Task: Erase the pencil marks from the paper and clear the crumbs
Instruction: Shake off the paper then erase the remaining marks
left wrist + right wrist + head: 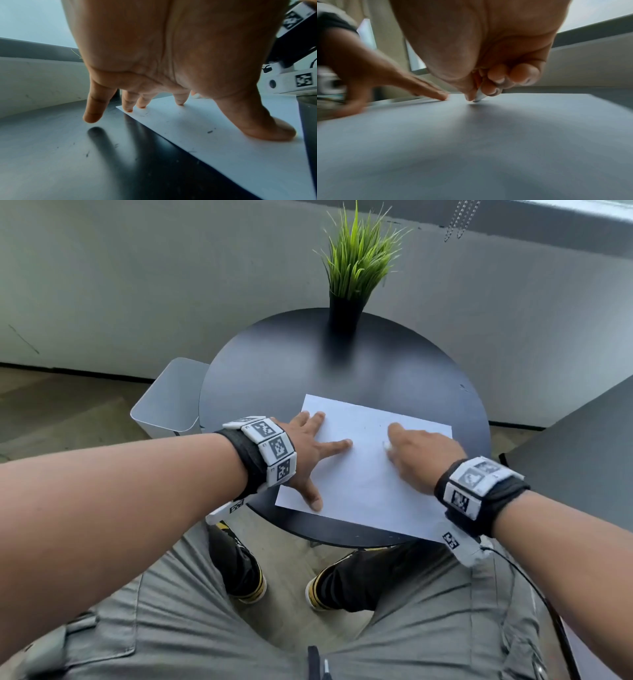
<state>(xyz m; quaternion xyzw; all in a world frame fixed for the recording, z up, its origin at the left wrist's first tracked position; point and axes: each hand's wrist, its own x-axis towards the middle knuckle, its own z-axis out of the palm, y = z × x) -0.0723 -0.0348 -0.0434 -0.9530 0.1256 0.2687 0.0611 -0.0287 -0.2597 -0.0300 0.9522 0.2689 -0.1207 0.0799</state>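
Note:
A white sheet of paper (363, 474) lies on the round black table (274, 364). My left hand (308, 450) is spread flat with straight fingers, pressing the paper's left edge; the thumb (267, 129) and three fingertips rest on the sheet, the little finger (94, 111) hangs over the table. My right hand (418, 453) pinches a small white eraser (478, 96), whose tip touches the paper near its middle. Dark eraser crumbs (209, 131) lie scattered on the paper (223, 142) and the table beside it. Faint pencil specks (364, 427) show near the far edge.
A potted green grass plant (352, 275) in a black pot stands at the table's far edge. A white bin (171, 402) sits on the floor left of the table. A grey surface (575, 460) lies to the right. My knees and shoes are below the table's near edge.

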